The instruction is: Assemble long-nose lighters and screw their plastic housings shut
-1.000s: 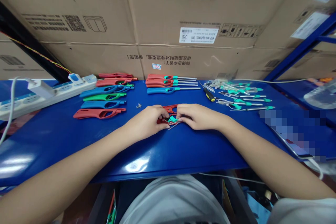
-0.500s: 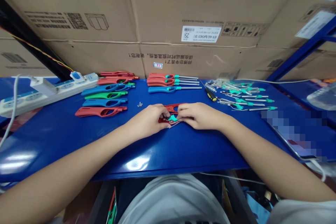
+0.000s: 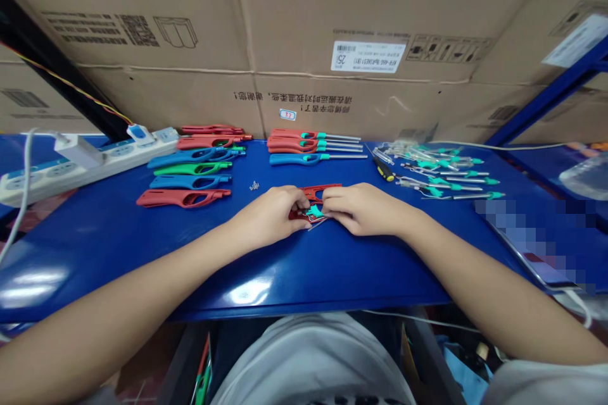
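Both your hands meet over a red casing [image 3: 299, 216] on the blue table [image 3: 294, 278], near its front edge.
Your left hand [image 3: 268, 216] has thumb and fingers clamped on the casing's left end; your right hand [image 3: 363, 209] brings thumb and fingertips together on the right end of the teal part [image 3: 314, 211], which lies at the casing between your hands. Just beyond your fingertips lies a second red shell [image 3: 313, 193]. Farther back, small metal pieces [image 3: 255, 186] sit beside a column of red, blue and green handles [image 3: 183, 182] on the left, with teal-tipped assemblies [image 3: 434, 191] and a screwdriver [image 3: 384, 169] to the right. Past them, long-tubed lighters [image 3: 294, 159] lie near the cardboard [image 3: 294, 85].
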A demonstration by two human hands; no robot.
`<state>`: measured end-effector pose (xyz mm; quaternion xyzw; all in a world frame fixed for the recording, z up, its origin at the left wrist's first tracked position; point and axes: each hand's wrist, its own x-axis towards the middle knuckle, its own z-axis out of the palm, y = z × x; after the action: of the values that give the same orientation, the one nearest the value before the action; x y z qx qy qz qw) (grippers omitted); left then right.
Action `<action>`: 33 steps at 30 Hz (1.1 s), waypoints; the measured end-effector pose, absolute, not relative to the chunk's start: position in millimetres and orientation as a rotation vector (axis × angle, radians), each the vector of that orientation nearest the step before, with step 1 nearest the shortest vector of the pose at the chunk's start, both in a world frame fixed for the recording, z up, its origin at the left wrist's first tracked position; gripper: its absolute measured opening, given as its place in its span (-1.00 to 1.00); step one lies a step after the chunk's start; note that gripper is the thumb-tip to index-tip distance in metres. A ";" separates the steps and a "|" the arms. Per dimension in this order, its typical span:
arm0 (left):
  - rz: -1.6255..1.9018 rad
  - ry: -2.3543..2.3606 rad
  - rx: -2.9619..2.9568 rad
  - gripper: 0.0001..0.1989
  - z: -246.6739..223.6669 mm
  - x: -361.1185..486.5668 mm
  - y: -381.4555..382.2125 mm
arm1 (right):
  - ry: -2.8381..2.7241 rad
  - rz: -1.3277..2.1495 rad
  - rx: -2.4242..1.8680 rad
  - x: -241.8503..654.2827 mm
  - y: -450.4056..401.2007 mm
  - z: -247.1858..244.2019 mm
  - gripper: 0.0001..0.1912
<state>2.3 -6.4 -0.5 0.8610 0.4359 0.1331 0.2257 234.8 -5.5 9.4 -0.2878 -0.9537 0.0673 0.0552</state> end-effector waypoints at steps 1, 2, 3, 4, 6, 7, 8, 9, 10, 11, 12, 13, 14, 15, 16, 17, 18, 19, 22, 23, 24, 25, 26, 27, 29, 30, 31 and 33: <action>0.385 1.189 2.350 -0.76 -1.4 2.1 -6.3 | -2.905 0.201 -0.875 234.5 -5.8 9.9 -0.78; 0.405 1.171 2.320 -0.73 -2.4 1.9 -6.2 | -2.910 0.199 -0.873 234.3 -6.1 10.2 -0.77; 0.426 1.155 2.288 -0.69 -3.5 1.7 -6.0 | -2.911 0.204 -0.869 234.1 -6.1 10.3 -0.77; 0.444 1.143 2.257 -0.65 -4.4 1.5 -5.9 | -2.905 0.221 -0.863 234.1 -6.0 10.1 -0.78; 0.455 1.139 2.221 -0.59 -5.5 1.4 -5.4 | -2.868 0.301 -0.852 234.6 -5.2 8.7 -0.82; 0.447 1.144 2.223 -0.59 -5.5 1.4 -5.2 | -2.837 0.356 -0.848 235.1 -4.6 7.7 -0.84; 0.433 1.148 2.236 -0.61 -5.1 1.5 -5.0 | -2.798 0.413 -0.846 235.7 -3.8 6.5 -0.87; 0.416 1.150 2.255 -0.64 -4.3 1.5 -4.9 | -2.758 0.467 -0.846 236.4 -2.9 5.2 -0.89; 0.399 1.149 2.277 -0.67 -3.3 1.4 -5.0 | -2.719 0.516 -0.848 237.0 -1.9 4.0 -0.91; 0.390 1.146 2.295 -0.71 -2.1 1.4 -5.1 | -2.686 0.561 -0.851 237.6 -1.0 3.0 -0.92; 0.390 1.135 2.303 -0.73 -1.0 1.4 -5.5 | -2.652 0.602 -0.860 237.9 -0.2 2.1 -0.90; 0.394 1.117 2.299 -0.74 0.0 1.4 -6.1 | -2.621 0.640 -0.872 238.1 0.4 1.6 -0.85; 0.400 1.093 2.290 -0.74 0.9 1.6 -6.8 | -2.595 0.670 -0.887 238.0 0.8 1.2 -0.77; 0.402 1.066 2.284 -0.74 1.5 1.9 -7.8 | -2.577 0.689 -0.905 237.6 1.0 1.2 -0.69; 0.403 1.040 2.287 -0.74 2.0 2.3 -8.8 | -2.570 0.698 -0.921 237.0 0.9 1.3 -0.62; 0.404 1.016 2.301 -0.75 2.3 2.8 -10.0 | -2.576 0.700 -0.935 236.3 0.7 1.6 -0.59; 0.409 0.998 2.322 -0.77 2.3 3.4 -11.1 | -2.592 0.698 -0.946 235.5 0.3 2.0 -0.59; 0.417 0.985 2.343 -0.79 2.0 4.1 -12.2 | -2.611 0.694 -0.952 234.8 -0.2 2.4 -0.61; 0.477 0.958 2.373 -0.83 -0.7 6.1 -13.8 | -2.636 0.676 -0.943 233.2 -1.5 3.2 -0.68; 0.501 0.957 2.372 -0.83 -2.2 6.6 -13.7 | -2.640 0.666 -0.935 233.0 -1.7 3.1 -0.69; 0.524 0.959 2.370 -0.82 -3.8 6.9 -13.2 | -2.646 0.655 -0.930 233.0 -1.8 2.9 -0.71; 0.542 0.962 2.368 -0.83 -5.4 7.1 -12.6 | -2.654 0.642 -0.927 233.1 -1.8 2.6 -0.72; 0.556 0.966 2.365 -0.83 -7.0 7.2 -11.8 | -2.664 0.627 -0.928 233.3 -1.6 2.2 -0.73; 0.562 0.971 2.362 -0.84 -8.4 7.3 -11.1 | -2.672 0.613 -0.932 233.5 -1.4 1.8 -0.74; 0.569 0.975 2.356 -0.85 -10.1 7.5 -9.9 | -2.687 0.586 -0.937 233.8 -0.8 1.1 -0.75; 0.571 0.977 2.356 -0.84 -10.4 7.7 -9.6 | -2.693 0.575 -0.935 233.9 -0.5 0.8 -0.76; 0.571 0.979 2.358 -0.84 -10.4 8.0 -9.4 | -2.699 0.568 -0.930 233.9 -0.2 0.6 -0.77; 0.565 0.985 2.367 -0.84 -9.2 8.4 -9.7 | -2.708 0.554 -0.918 233.6 0.2 0.5 -0.80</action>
<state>8.4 -9.7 -9.2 0.8717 0.3628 0.2082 0.2552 233.6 0.2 0.5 -0.3133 -0.9237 0.1888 0.1142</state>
